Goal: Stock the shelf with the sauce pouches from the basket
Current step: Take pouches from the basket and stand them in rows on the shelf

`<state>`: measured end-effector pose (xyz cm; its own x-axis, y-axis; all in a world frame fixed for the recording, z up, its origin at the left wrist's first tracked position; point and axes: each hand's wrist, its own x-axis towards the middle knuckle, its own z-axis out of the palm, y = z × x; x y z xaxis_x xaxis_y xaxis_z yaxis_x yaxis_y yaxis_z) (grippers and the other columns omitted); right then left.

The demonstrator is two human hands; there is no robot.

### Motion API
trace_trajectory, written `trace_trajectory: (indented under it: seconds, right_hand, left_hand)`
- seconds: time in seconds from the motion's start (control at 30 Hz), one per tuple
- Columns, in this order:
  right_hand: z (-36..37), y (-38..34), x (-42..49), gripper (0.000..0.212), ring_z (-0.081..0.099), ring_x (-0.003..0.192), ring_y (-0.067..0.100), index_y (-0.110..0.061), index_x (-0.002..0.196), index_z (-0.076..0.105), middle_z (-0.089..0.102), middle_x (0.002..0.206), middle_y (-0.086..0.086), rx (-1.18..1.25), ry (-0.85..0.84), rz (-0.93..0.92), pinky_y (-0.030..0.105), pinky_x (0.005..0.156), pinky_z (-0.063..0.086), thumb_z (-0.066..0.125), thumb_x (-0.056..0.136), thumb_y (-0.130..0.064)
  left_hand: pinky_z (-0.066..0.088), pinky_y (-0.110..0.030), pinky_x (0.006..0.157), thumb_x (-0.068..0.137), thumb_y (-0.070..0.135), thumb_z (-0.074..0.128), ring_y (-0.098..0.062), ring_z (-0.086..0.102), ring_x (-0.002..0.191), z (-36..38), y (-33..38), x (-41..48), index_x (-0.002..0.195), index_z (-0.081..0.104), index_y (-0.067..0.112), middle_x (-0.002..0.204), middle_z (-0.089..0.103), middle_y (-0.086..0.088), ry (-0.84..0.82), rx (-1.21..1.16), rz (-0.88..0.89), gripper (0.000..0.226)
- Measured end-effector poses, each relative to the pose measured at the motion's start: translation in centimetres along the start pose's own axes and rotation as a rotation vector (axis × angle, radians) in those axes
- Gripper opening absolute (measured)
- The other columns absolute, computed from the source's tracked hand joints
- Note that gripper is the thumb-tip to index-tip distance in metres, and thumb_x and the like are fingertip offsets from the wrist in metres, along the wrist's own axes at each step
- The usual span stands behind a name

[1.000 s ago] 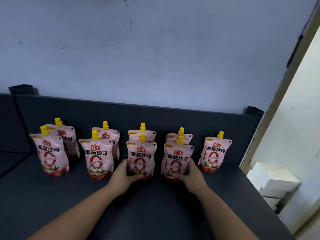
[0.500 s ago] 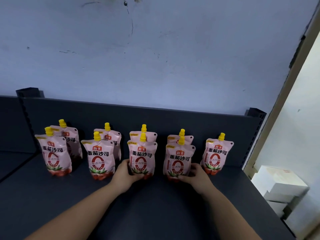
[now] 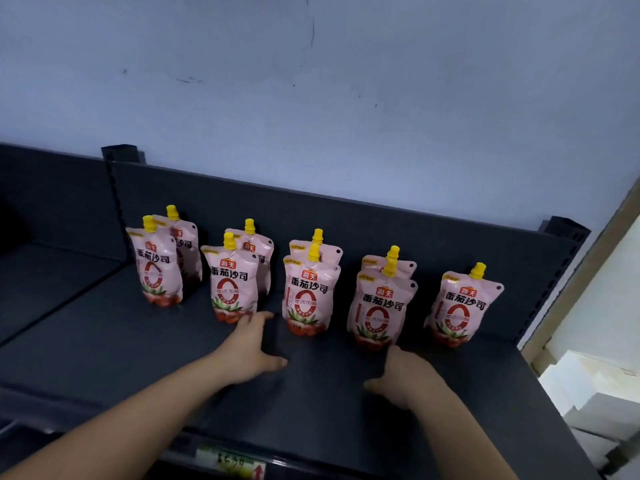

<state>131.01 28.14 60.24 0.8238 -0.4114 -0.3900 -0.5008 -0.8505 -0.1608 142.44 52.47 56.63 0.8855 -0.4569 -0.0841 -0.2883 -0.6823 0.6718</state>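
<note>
Several pink sauce pouches with yellow caps stand upright on the dark shelf (image 3: 104, 341), in pairs front to back, plus a single pouch (image 3: 460, 306) at the right. My left hand (image 3: 254, 344) hovers open just in front of the gap between the second front pouch (image 3: 232, 289) and the third front pouch (image 3: 306, 296), fingers spread, holding nothing. My right hand (image 3: 403, 379) lies open below the fourth front pouch (image 3: 379, 310), free of it. The basket is out of view.
The shelf's dark back panel (image 3: 346, 220) runs behind the pouches, with upright posts at both ends. A price label strip (image 3: 232, 462) sits on the front edge. White boxes (image 3: 595, 393) are stacked beyond the shelf's right end. A pale wall rises behind.
Both hands have let go of the third and fourth front pouches and drawn back toward me. The view has shifted left and lower, closer to the shelf.
</note>
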Motion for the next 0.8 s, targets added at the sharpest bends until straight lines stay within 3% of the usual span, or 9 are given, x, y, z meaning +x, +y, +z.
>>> trace_trajectory:
  seconds: [0.17, 0.3, 0.43, 0.57, 0.8]
  right_hand:
    - [1.2, -6.2, -1.0, 0.084, 0.047, 0.133, 0.023, -0.023, 0.152, 0.028, 0.042, 0.152, 0.004, 0.012, -0.041, -0.383, 0.035, 0.106, 0.043, 0.069, 0.084, -0.051]
    - [1.3, -11.4, -2.0, 0.081, 0.043, 0.137, 0.023, -0.023, 0.151, 0.03, 0.039, 0.153, 0.003, -0.041, 0.064, -0.537, 0.038, 0.109, 0.04, 0.068, 0.085, -0.049]
    - [2.1, -18.3, -3.7, 0.069, 0.047, 0.127, 0.03, -0.023, 0.144, 0.033, 0.045, 0.143, 0.006, -0.189, 0.166, -0.654, 0.046, 0.102, 0.044, 0.063, 0.087, -0.049]
    - [4.0, -26.2, -6.6, 0.075, 0.041, 0.135, 0.029, -0.022, 0.15, 0.028, 0.039, 0.149, 0.007, -0.176, 0.103, -0.808, 0.043, 0.109, 0.039, 0.064, 0.089, -0.045]
    - [9.7, -40.7, -14.0, 0.067, 0.046, 0.13, 0.029, -0.022, 0.147, 0.033, 0.042, 0.147, 0.007, -0.151, 0.086, -1.055, 0.043, 0.104, 0.044, 0.064, 0.091, -0.039]
  left_hand:
    - [0.031, -0.029, 0.115, 0.07, 0.045, 0.082, -0.019, 0.034, 0.139, -2.4, -1.3, -3.9, 0.151, 0.02, 0.021, 0.151, 0.029, -0.006, 0.087, 0.027, 0.051, 0.105]
    - [0.039, -0.038, 0.11, 0.073, 0.052, 0.077, -0.025, 0.04, 0.134, -6.5, -3.6, -7.6, 0.151, 0.023, 0.022, 0.144, 0.034, -0.005, 0.226, 0.211, 0.007, 0.099]
    - [0.044, -0.044, 0.102, 0.079, 0.056, 0.068, -0.03, 0.043, 0.129, -10.3, -7.0, -12.0, 0.151, 0.017, 0.023, 0.144, 0.036, -0.005, 0.377, 0.499, -0.103, 0.095]
    - [0.042, -0.045, 0.102, 0.079, 0.057, 0.067, -0.031, 0.041, 0.132, -14.0, -11.3, -16.9, 0.152, 0.015, 0.021, 0.147, 0.034, -0.006, 0.43, 0.543, -0.234, 0.096]
    - [0.041, -0.044, 0.103, 0.073, 0.062, 0.067, -0.028, 0.042, 0.133, -21.9, -22.0, -28.9, 0.149, 0.023, 0.022, 0.144, 0.038, -0.004, 0.507, 0.715, -0.442, 0.097]
